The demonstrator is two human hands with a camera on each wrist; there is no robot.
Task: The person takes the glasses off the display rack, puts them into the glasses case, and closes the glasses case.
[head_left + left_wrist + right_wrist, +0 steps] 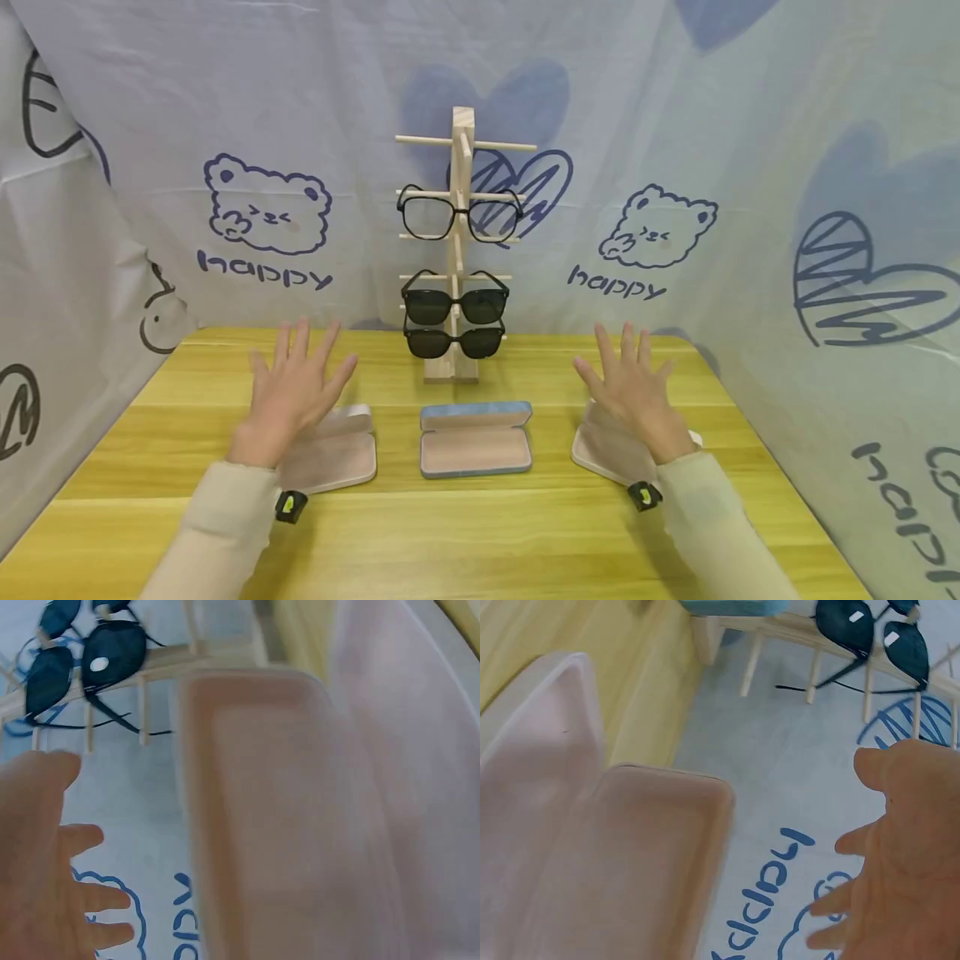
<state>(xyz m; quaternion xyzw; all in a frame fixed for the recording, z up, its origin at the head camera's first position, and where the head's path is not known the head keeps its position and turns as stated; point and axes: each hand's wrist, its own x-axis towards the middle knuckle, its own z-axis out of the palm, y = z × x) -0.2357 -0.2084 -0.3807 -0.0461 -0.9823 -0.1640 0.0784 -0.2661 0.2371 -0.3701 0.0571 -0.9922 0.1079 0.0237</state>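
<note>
My left hand (pixel 288 400) is held with spread fingers above an opened white glasses case (pixel 341 454), hiding part of it. On the other side my right hand (pixel 633 392) spreads its fingers over a second opened white case (pixel 600 442). Neither hand holds anything. Between them lies an opened blue glasses case (pixel 476 450) with a bare pink lining. Behind it stands a wooden display rack (pixel 463 125). Clear black-framed glasses (pixel 428 218) hang high on it, with dark sunglasses (pixel 429 307) and another pair of sunglasses (pixel 427 343) lower down.
All of this stands on a yellow wood-grain table (pixel 465 542). A pale curtain (pixel 360 100) printed with hearts and bears hangs right behind the table and along its sides. Wooden pegs (pixel 510 147) stick out sideways from the rack.
</note>
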